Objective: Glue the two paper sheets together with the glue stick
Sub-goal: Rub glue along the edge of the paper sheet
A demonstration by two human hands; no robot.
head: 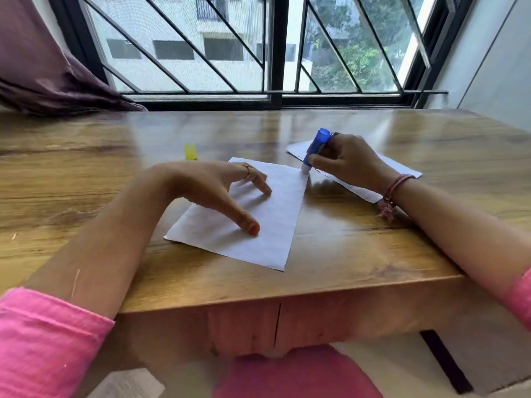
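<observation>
The step in hand looks like spreading glue: the right hand is curled round the blue glue stick, which tilts with its white tip down on the far right corner of the near sheet. Whether any glue is already laid on the paper cannot be told from this view. The left hand lies with straight, spread fingers pressing down on the middle of that same sheet, thumb toward the near side, pinning it flat on the counter; it grips nothing. The second sheet lies just beyond and to the right, partly under the right hand and wrist, its near edge close to the near sheet's corner but, as far as can be seen, not overlapping it. A yellow cap, likely the stick's, stands on the counter just behind the near sheet, well to the left of the stick. The next move probably calls for drawing the tip along the right edge of the pinned sheet toward the person, with light, even pressure and the left hand holding firm so the paper does not slide or wrinkle. After that, the second sheet needs lifting clear of the wrist and laying squarely over the glued area.
</observation>
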